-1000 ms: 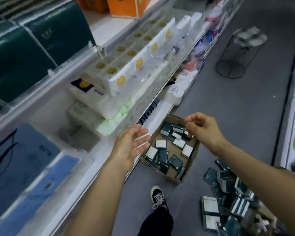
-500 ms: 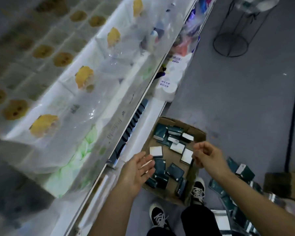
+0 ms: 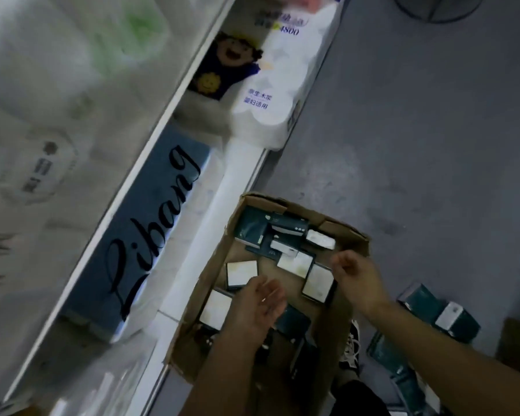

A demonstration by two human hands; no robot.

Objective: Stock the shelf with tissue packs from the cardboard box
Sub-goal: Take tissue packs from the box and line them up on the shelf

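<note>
Head view: cardboard box on grey floor, against base of shelf. Tissue packs loose inside box, dark green and white faces mixed. Left hand over box middle, fingers straight, slightly spread, holding nothing; white-faced pack just beyond fingertips. Right hand over box's right side, fingers loosely curled, empty; packs just left of fingers. More packs on floor right of wrist. Blue package on lower shelf, left of left hand.
</note>
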